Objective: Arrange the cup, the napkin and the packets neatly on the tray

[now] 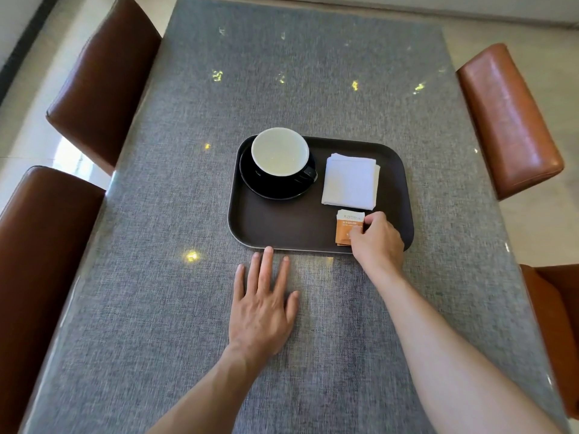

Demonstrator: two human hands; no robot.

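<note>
- Two bare hands reach forward over a grey woven bench (188, 198), seen from above.
- The right hand (377, 241) rests on the near right corner of a dark brown tray (282, 227), its fingers curled and pinching the right edge of the packets (348, 228).
- The packets are a small stack, orange with a white top band, lying flat on the tray just left of the right hand's fingertips; how many there are cannot be told.
- Just beyond the right hand and the packets lies a folded white napkin (350, 181), flat on the tray, close to the packets.
- Farther left of the right hand, in the tray's far left corner, a black cup (279, 151) with a pale inside stands upright on a black saucer (275, 189), handle turned toward the napkin.
- The left hand (262, 303) lies flat on the bench, palm down, fingers spread and holding nothing; its longest fingertip is at the tray's near rim.
- Brown leather chairs (103, 79) stand along both long sides of the bench, well apart from the hands.
</note>
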